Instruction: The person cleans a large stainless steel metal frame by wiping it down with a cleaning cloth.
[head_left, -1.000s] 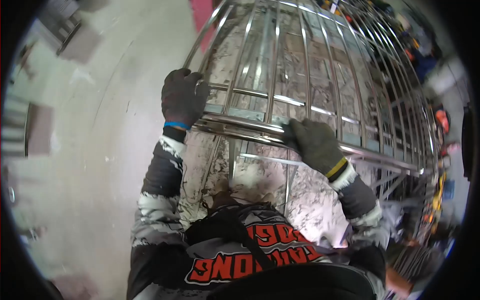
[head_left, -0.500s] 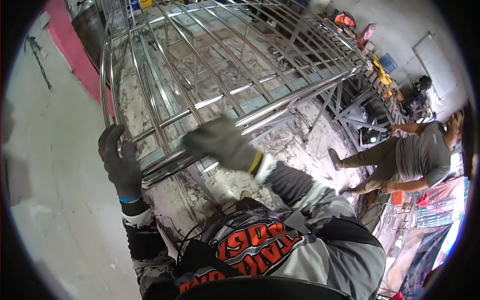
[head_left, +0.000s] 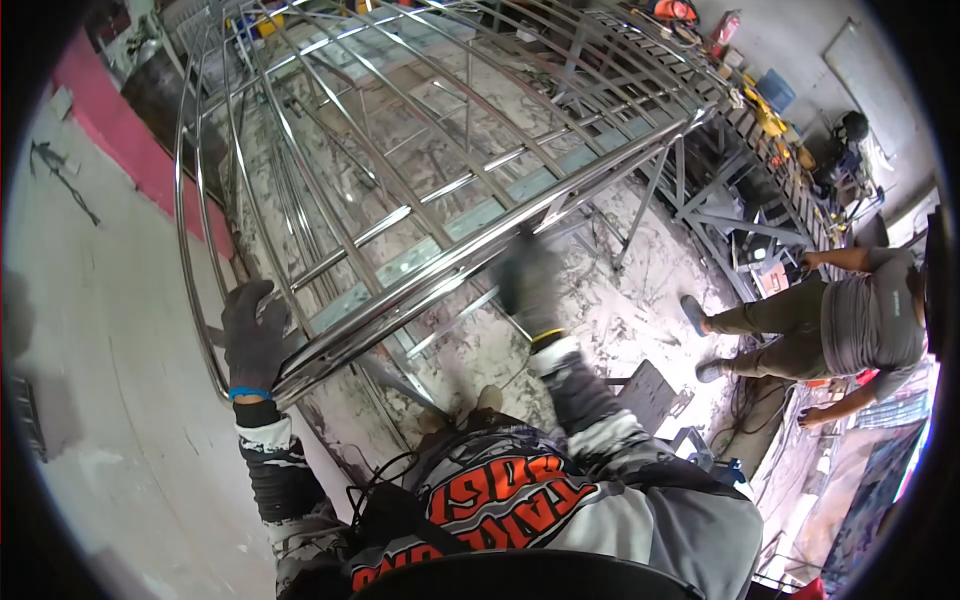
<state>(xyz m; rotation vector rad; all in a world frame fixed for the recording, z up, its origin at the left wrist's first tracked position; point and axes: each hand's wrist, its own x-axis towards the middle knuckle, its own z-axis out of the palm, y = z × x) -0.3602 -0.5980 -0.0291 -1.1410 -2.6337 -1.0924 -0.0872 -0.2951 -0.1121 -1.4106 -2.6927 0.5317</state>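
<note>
A large grille of shiny metal tubes (head_left: 460, 240) lies in front of me, with a thick double rail along its near edge. My left hand (head_left: 255, 338), in a dark grey glove, is at the rail's left end, its fingers curved apart over the tubes; the palm side is hidden. My right hand (head_left: 528, 280), in a similar glove with a yellow cuff, is beside the rail's near side. It is smeared by motion, and its fingers cannot be made out.
Another person (head_left: 860, 320) stands at the right. Metal supports (head_left: 700, 215) stand under the grille's right side. A pale wall (head_left: 100, 330) runs along the left, with a pink band (head_left: 130, 130). A dark plate (head_left: 652, 395) lies on the floor at my right.
My right hand has moved right along the rail, away from my left hand. The view has shifted, and the dark plate on the floor now shows. The other person's lower arm has swung outward.
</note>
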